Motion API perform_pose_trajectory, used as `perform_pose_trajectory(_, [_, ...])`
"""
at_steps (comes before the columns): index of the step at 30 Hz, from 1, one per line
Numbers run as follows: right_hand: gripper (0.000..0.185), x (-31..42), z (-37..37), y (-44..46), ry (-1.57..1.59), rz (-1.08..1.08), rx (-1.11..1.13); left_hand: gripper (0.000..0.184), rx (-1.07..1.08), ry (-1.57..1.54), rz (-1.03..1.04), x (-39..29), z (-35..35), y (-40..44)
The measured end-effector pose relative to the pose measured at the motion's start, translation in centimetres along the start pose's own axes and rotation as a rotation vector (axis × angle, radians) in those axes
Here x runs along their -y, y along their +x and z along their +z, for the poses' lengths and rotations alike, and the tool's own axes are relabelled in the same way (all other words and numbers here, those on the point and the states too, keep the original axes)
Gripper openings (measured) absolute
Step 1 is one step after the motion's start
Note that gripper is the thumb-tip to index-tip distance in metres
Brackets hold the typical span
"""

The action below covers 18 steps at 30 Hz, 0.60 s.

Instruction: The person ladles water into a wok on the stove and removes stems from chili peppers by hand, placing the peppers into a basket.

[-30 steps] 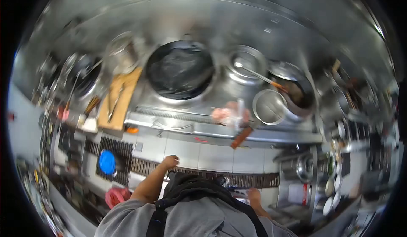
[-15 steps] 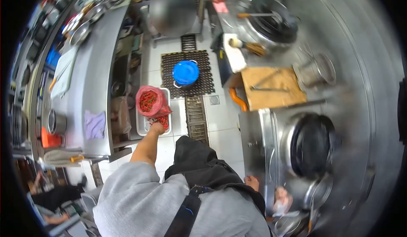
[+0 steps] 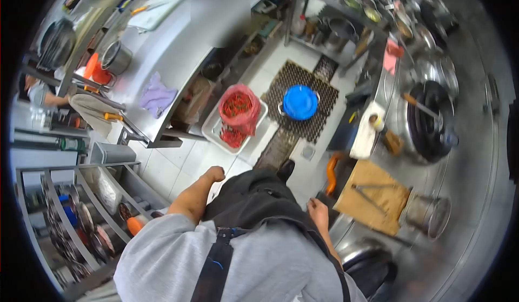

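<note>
My left hand (image 3: 216, 173) hangs over the floor, loosely closed, with nothing visible in it. Nearest to it stands a white tray (image 3: 208, 124) with a red bag (image 3: 247, 120) of red chillies; more chillies (image 3: 231, 137) lie loose beside the bag. My right hand (image 3: 317, 210) is by my right side near the counter edge, its fingers curled and nothing seen in them. Close to that hand, a wooden board (image 3: 373, 180) carries long metal tools (image 3: 371, 200).
A blue-lidded pot (image 3: 300, 102) stands on a black mat (image 3: 282, 80). On the left is a steel table (image 3: 173, 48) with a purple cloth (image 3: 157, 95). Shelves of pans (image 3: 86, 215) stand lower left. A wok (image 3: 430, 121) sits at right. Another person's arm (image 3: 54, 99) shows far left.
The view has turned left from the stove toward the floor and shelves, then further left. My left hand was beside the loose chillies half a second ago and is now apart from them.
</note>
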State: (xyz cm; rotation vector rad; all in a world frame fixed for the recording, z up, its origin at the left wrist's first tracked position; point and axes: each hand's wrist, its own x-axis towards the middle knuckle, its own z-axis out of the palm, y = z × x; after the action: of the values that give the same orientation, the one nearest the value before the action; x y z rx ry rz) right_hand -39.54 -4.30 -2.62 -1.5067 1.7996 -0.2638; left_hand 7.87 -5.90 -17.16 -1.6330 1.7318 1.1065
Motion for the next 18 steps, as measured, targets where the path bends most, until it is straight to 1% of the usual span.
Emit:
perform_pose_trajectory(1, [0.031,0.3,-0.5,2.8,-0.033,-0.062,0.019,0.033,-0.085,-0.080,-0.074,0.1,-0.9,-0.2])
perform_pose_trajectory(2, [0.030,-0.2,-0.8,5.9,-0.047,-0.072,0.033,0.033,-0.126,-0.150,-0.135,-0.3,-2.7,-0.6])
perform_pose_trajectory(3, [0.030,-1.4,-0.8,9.3,-0.016,-0.072,0.029,0.034,-0.158,-0.224,-0.195,-1.0,-4.4,-1.1])
perform_pose_trajectory(4, [0.029,-0.3,-2.2,11.6,-0.064,-0.111,0.022,0.036,-0.162,-0.340,-0.252,-2.3,-6.7,-1.9])
perform_pose_trajectory(5, [0.029,1.3,-4.0,13.7,-0.114,-0.143,0.014,0.036,-0.175,-0.349,-0.269,-2.9,-8.3,-2.1])
perform_pose_trajectory(6, [0.029,2.4,-5.5,15.6,-0.152,-0.211,-0.014,0.036,-0.270,-0.366,-0.261,-3.2,-9.4,-2.1])
perform_pose_trajectory(7, [0.030,3.6,-6.6,17.2,-0.130,-0.178,-0.021,0.037,-0.361,-0.389,-0.253,-3.8,-9.9,-2.2])
perform_pose_trajectory(9, [0.031,4.8,-7.8,20.9,-0.111,-0.215,0.005,0.035,-0.421,-0.544,-0.290,-4.9,-10.4,-1.0])
perform_pose_trajectory(11, [0.031,6.4,-8.1,23.8,-0.166,-0.238,0.051,0.034,-0.431,-0.671,-0.293,-6.3,-10.3,-0.8])
perform_pose_trajectory(13, [0.032,7.2,-7.6,25.4,-0.210,-0.242,0.097,0.034,-0.379,-0.652,-0.258,-6.5,-8.9,-0.1])
perform_pose_trajectory(15, [0.032,7.9,-6.2,28.4,-0.360,-0.272,0.115,0.034,-0.297,-0.501,-0.152,-5.1,-6.2,1.2])
perform_pose_trajectory(16, [0.032,9.2,-6.0,28.9,-0.362,-0.162,0.168,0.034,-0.250,-0.515,-0.195,-4.5,-6.5,0.8])
perform_pose_trajectory(17, [0.032,10.1,-5.2,29.2,-0.365,-0.166,0.168,0.034,-0.196,-0.534,-0.235,-4.1,-6.3,0.2])
perform_pose_trajectory(18, [0.032,11.1,-4.5,29.8,-0.387,-0.145,0.166,0.034,-0.218,-0.529,-0.259,-2.4,-5.0,0.8])
